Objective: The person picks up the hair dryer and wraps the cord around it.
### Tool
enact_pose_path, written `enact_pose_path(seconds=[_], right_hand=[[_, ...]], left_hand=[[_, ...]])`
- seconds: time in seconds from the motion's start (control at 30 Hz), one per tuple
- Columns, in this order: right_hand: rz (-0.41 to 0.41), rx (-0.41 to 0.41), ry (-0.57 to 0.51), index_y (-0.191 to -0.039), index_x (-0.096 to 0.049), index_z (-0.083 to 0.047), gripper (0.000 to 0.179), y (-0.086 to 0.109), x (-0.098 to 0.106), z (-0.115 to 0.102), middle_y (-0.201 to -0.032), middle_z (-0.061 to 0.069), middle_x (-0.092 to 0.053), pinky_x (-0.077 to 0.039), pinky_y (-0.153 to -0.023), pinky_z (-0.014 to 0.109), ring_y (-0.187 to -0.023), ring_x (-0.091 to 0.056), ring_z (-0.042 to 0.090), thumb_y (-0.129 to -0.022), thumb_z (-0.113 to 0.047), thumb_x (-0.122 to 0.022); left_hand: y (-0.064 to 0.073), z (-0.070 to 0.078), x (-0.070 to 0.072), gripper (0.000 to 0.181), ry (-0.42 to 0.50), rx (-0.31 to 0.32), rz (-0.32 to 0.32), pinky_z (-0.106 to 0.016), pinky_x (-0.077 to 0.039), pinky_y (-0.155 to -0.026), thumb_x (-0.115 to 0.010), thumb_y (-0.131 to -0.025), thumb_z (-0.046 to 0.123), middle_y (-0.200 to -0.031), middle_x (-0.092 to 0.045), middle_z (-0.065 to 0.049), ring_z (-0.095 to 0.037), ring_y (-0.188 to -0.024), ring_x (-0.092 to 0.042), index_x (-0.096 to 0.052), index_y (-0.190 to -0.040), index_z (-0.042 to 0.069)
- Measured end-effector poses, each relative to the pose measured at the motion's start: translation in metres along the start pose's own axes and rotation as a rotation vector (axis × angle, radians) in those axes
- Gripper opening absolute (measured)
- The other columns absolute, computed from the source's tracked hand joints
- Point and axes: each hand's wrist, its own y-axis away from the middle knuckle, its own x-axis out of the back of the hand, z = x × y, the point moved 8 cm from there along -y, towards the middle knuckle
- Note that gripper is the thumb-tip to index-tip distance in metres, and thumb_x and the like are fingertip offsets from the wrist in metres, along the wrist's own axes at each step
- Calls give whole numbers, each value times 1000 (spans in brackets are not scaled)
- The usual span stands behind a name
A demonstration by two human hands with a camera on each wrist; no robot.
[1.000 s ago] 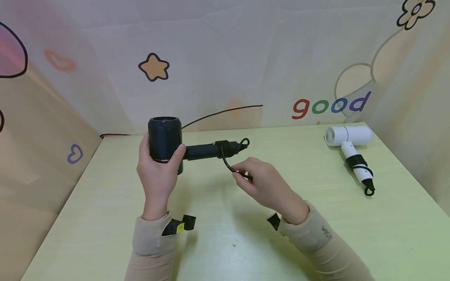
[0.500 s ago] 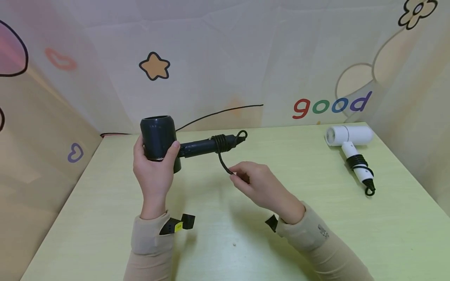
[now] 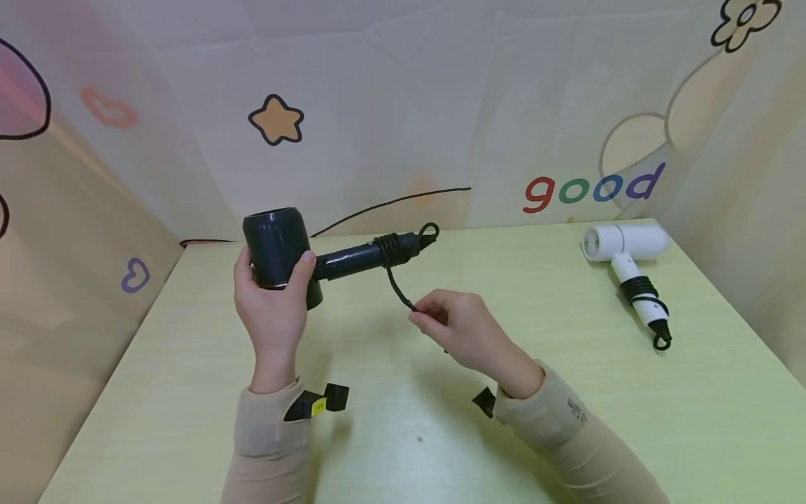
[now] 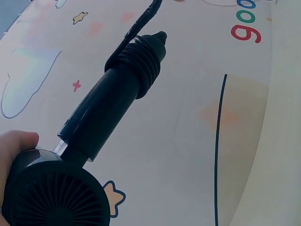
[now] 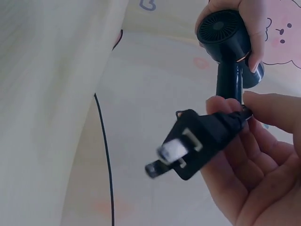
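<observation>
My left hand (image 3: 272,301) grips a dark hair dryer (image 3: 277,245) round its barrel and holds it over the table. The dryer's handle (image 3: 349,260) points right and slightly up, with black cord (image 3: 390,249) wound in several turns near its end. A small cord loop (image 3: 429,229) stands out at the handle's tip. Below it, my right hand (image 3: 469,329) pinches the free end of the cord between thumb and fingers. In the right wrist view a two-pin plug (image 5: 193,146) juts out from that pinch. The left wrist view shows the dryer's round vent (image 4: 59,202).
A white hair dryer (image 3: 636,243) lies at the table's back right, black cord wound round its handle. The pale green table (image 3: 390,462) meets a printed cloth backdrop (image 3: 390,105) behind and at both sides.
The dark dryer has shifted left, and its handle end has tilted upward. My right hand has moved slightly left with the cord, whose free stretch between handle and fingers now hangs straighter.
</observation>
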Motion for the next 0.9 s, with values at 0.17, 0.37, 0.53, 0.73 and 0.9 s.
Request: enact_pose_path(seconds=[0.17, 0.37, 0.53, 0.73, 0.9], right_hand=[[-36, -5, 7, -93, -70, -5, 12, -2, -5, 4, -81, 2, -69, -50, -59, 22, -62, -57, 6, -89, -16, -66], [-25, 20, 28, -88, -73, -8, 10, -4, -5, 5, -83, 0, -67, -51, -65, 21, -70, -58, 8, -86, -17, -69], [-29, 1, 34, -87, -74, -9, 12, -5, -6, 10, -77, -1, -64, -45, -58, 22, -63, -50, 10, -85, -20, -70], [-103, -48, -1, -90, -73, -10, 14, -7, -15, 19, -74, 2, -65, -43, -56, 23, -60, -49, 10, -87, -22, -68], [-118, -46, 17, -91, -73, -10, 14, -8, -17, 22, -73, 1, -65, -43, -55, 23, -59, -49, 9, -87, -22, -68]], left_hand=[[-1, -4, 0, 71, 36, 39, -14, -41, -52, -86, -75, -80, 32, -121, -54, -5, -16, -103, -54, -41, -139, 15], [0, -8, -2, 70, 52, 101, -37, -43, -51, -90, -74, -81, 34, -122, -52, -7, -18, -104, -55, -40, -139, 14], [1, -9, -4, 70, 74, 135, -52, -42, -51, -93, -73, -81, 34, -122, -52, -7, -19, -104, -56, -39, -140, 15], [1, -10, -3, 69, 96, 179, -65, -44, -49, -95, -72, -82, 33, -123, -51, -8, -21, -106, -56, -39, -140, 15], [2, -10, -5, 69, 109, 205, -91, -47, -49, -95, -71, -83, 34, -122, -48, -8, -23, -106, -57, -38, -141, 12]])
